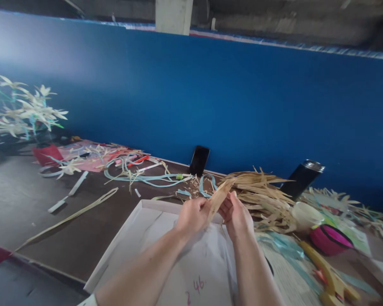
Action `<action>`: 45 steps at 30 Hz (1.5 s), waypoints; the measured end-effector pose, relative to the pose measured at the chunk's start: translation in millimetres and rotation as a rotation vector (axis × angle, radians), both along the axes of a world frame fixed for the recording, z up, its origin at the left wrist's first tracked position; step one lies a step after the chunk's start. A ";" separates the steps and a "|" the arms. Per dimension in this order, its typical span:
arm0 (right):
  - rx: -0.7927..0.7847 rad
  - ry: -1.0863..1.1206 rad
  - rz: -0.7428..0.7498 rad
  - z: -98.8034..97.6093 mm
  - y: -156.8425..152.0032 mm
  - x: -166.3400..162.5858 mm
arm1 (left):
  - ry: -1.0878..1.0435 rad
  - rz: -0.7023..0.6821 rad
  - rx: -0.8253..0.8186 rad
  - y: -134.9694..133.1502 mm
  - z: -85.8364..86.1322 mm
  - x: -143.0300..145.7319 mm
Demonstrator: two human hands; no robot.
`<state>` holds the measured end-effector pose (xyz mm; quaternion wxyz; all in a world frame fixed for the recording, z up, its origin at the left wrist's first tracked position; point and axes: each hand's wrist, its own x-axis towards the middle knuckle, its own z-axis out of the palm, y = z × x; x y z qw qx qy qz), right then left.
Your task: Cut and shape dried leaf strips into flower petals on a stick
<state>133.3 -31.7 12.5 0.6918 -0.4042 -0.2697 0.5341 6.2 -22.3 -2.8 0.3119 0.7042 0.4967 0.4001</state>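
Note:
A tan dried leaf (219, 198), long and folded or cupped, slants up between my hands above a white shallow box lid (175, 250). My left hand (193, 215) is closed on its lower left side. Along its right edge, my right hand (240, 217) has its fingers curled at the leaf and the thumb raised; part of that contact is hidden. Just beyond my right hand lies a heap of similar dried leaves (263, 199). Red handwritten digits mark the lid under my forearms.
A phone (199, 160) leans on the blue wall (185, 97). Pale blue cords (140, 180) and scraps lie left. To the right are a black flask (303, 178), a white cup (306, 216), a pink pouch (330, 239) and a yellow glue gun (325, 272). Leaf flowers (32, 108) stand far left.

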 end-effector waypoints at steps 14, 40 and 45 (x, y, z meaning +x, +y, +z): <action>-0.099 -0.766 -0.361 -19.8 7.6 15.2 | -0.170 -0.033 -0.039 8.1 2.8 -2.0; 0.009 -0.662 -0.091 -23.7 4.3 2.4 | -0.273 0.005 -0.115 19.2 -3.5 -4.7; -0.008 -0.667 -0.089 -24.0 4.9 2.6 | -0.375 -0.105 -0.245 25.7 -5.7 -6.0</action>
